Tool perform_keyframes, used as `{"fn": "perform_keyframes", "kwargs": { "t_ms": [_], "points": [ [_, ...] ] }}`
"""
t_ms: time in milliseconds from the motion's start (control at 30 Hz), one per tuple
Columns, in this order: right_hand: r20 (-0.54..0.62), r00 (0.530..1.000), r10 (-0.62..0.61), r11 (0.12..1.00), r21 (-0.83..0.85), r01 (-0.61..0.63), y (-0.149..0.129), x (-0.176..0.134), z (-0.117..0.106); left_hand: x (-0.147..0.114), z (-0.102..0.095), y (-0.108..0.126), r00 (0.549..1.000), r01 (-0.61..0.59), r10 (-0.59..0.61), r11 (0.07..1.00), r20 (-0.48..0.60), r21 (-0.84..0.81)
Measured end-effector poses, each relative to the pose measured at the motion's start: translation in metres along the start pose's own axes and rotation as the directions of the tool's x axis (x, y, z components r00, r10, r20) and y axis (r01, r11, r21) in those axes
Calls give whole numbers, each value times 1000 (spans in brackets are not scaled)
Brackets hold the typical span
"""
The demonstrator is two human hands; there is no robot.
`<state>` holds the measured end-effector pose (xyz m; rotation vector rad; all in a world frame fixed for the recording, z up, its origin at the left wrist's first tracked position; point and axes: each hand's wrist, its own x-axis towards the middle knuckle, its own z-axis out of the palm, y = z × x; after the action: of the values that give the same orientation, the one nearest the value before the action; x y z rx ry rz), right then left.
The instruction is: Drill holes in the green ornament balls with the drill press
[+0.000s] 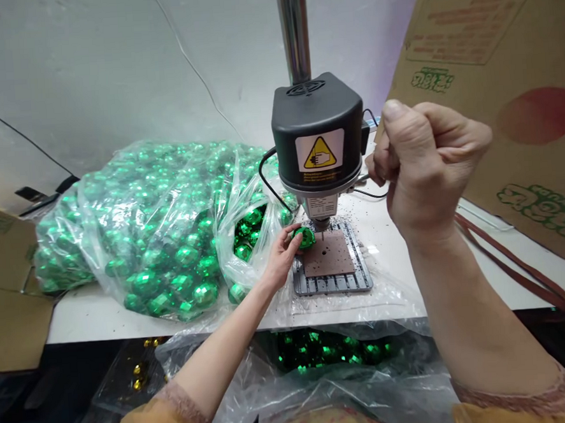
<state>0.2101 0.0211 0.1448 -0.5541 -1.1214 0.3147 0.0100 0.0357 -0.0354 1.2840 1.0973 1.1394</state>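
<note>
My left hand pinches a shiny green faceted ball at the left of the drill bit. A small black bench drill press stands over this spot, with a yellow warning label on its front. Under the bit, a pinkish-brown board with a dark hole lies on the slotted metal base. Raised at the right of the drill head, my right hand is closed around the end of the lever. Its fingers hide most of that grip.
A large clear bag full of green balls fills the left of the table, its mouth facing the drill. Below the table edge, another plastic bag holds more green balls. Cardboard boxes flank the work area. A brown strap lies at right.
</note>
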Motion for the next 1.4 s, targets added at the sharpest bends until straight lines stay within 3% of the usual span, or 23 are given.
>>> {"fn": "perform_keyframes", "kwargs": {
  "t_ms": [300, 733, 1033, 1400],
  "points": [
    [-2, 1000, 2, 998, -68, -2, -2, 0, -1, 0, 6, -11, 995, -96, 93, 984, 23, 150],
    [-4, 1000, -12, 993, -115, 11, -1, 0, -1, -4, 10, -12, 944, -330, 298, 843, 142, 426],
    [-11, 1000, 10, 994, -107, -11, -3, 0, 0, -11, 29, -28, 972, -234, 229, 917, 56, 321],
    [9, 1000, 1, 998, -68, -1, -4, -1, 0, -12, 30, -32, 942, -336, 307, 880, 138, 336]
  ]
}}
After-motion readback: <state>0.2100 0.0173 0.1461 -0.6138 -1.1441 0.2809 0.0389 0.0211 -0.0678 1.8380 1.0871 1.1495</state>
